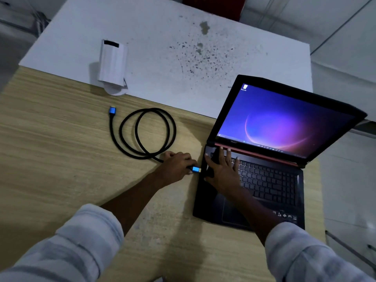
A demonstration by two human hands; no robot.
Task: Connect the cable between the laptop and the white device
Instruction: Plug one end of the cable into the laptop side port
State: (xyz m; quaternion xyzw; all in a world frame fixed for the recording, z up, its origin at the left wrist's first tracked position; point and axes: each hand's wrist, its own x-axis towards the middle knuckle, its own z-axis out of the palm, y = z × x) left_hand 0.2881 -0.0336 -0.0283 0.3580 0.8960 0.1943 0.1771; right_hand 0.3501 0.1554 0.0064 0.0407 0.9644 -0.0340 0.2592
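An open black laptop point(270, 184) with a lit purple screen sits at the right of the wooden table. My right hand point(221, 167) lies flat, fingers spread, on its left keyboard corner. My left hand point(176, 165) pinches the blue plug point(196, 169) of a black cable point(150, 133), the plug's tip just short of the laptop's left edge. The cable lies coiled in loops on the table, and its other blue plug point(112, 111) rests loose at the far left. The white device point(112, 64) stands upright on the white board beyond the coil.
A white board point(183, 47) with dark speckled stains covers the far half of the wooden table point(50, 159). A red object point(213, 5) shows at the far edge. Floor tiles lie past the table's right side.
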